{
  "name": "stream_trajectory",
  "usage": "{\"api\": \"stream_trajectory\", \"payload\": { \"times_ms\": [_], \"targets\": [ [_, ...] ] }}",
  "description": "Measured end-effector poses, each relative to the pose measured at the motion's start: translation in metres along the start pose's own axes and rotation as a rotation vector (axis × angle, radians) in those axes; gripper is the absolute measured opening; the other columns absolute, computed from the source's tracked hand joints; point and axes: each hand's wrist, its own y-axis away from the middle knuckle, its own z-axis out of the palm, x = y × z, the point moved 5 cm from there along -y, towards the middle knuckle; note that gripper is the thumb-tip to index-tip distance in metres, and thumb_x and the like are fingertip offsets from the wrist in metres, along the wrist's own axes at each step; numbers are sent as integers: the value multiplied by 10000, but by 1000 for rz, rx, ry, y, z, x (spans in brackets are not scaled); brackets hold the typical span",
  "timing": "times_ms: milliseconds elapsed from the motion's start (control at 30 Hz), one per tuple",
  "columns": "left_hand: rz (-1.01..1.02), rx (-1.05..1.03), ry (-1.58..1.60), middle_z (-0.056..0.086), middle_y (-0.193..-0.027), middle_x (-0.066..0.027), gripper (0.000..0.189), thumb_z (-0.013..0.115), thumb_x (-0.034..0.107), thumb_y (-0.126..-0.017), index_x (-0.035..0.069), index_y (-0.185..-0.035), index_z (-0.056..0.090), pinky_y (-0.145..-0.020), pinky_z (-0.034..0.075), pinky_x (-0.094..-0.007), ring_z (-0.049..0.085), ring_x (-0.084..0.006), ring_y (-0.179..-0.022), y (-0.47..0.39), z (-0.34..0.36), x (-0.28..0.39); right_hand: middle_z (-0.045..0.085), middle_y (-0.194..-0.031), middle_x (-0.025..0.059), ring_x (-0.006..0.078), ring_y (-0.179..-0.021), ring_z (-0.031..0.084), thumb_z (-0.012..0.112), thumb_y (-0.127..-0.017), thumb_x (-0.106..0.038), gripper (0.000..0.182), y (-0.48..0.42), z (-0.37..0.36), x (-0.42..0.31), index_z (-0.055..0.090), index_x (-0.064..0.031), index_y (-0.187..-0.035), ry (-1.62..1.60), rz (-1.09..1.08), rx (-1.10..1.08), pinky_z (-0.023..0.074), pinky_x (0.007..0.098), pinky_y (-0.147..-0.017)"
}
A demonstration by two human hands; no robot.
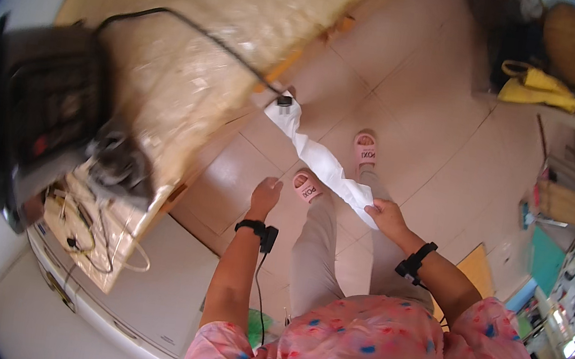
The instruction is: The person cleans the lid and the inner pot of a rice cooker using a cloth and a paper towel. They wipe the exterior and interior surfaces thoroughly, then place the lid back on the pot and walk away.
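Note:
My right hand (390,220) pinches the near end of a long, twisted white sheet (322,165), thin cloth or plastic; I cannot tell which. It stretches away from me above the floor, past my feet, towards the edge of the plastic-covered table. Over its far end hangs a black power plug (284,101) with its prongs showing, on a black cable (213,38) that runs across the table. My left hand (265,198) is in the air left of the sheet, apart from it and holding nothing. Each wrist wears a black strap with a small device.
The table (223,2) has a shiny plastic cover. On it stand a blurred black machine (53,94), a grey plastic bag (120,168) and tangled cords (79,228). A white appliance (159,282) stands below. At right are a yellow bag (544,93) and a cluttered shelf (570,206).

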Motion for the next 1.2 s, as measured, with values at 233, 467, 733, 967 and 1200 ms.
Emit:
{"api": "stream_trajectory", "payload": {
  "times_ms": [233, 467, 733, 967, 1200],
  "targets": [
    [-128, 83, -304, 650, -1256, -200, 511, 663, 404, -901, 76, -1290, 625, -1004, 482, -445, 603, -379, -1181, -200, 61, -42, 584, -689, 214, 302, -593, 546, 664, -943, -312, 342, -69, 38, 72, 624, 21, -880, -270, 127, -11, 452, 423, -589],
    [-17, 230, -667, 365, -1539, -245, 872, 735, 330, -867, -5, -1530, 279, -1170, 330, -510, 341, -427, -1431, -392, 105, -44, 569, -710, 107, 142, -649, 519, 722, -933, -301, 308, -86, 64, 137, 669, 2, -912, -486, 273, -32, 441, 338, -599],
    [-99, 269, -880, 638, -1153, -239, 674, 737, 543, -787, 3, -1168, 605, -938, 514, -505, 613, -391, -1111, -419, 103, -73, 602, -847, 35, 109, -792, 554, 788, -878, -244, 263, -107, 50, 119, 686, -21, -972, -586, 242, 57, 463, 294, -691],
    [-105, -340, 133, 623, -1196, -288, 422, 679, 191, -860, -75, -1171, 576, -1016, 458, -478, 574, -403, -1179, -113, 151, 72, 650, -905, 91, 216, -856, 645, 723, -869, -152, 220, -52, 24, 101, 690, -9, -1033, -114, 123, 251, 519, 367, -768],
    [159, -427, 472, 657, -1112, -110, 607, 763, 123, -756, 17, -1306, 532, -960, 486, -372, 631, -240, -1048, 107, 5, 258, 684, -889, 9, 86, -770, 615, 655, -895, -65, 193, 59, -109, -33, 684, 24, -1064, -545, -20, 360, 515, 267, -708]
  ]
}}
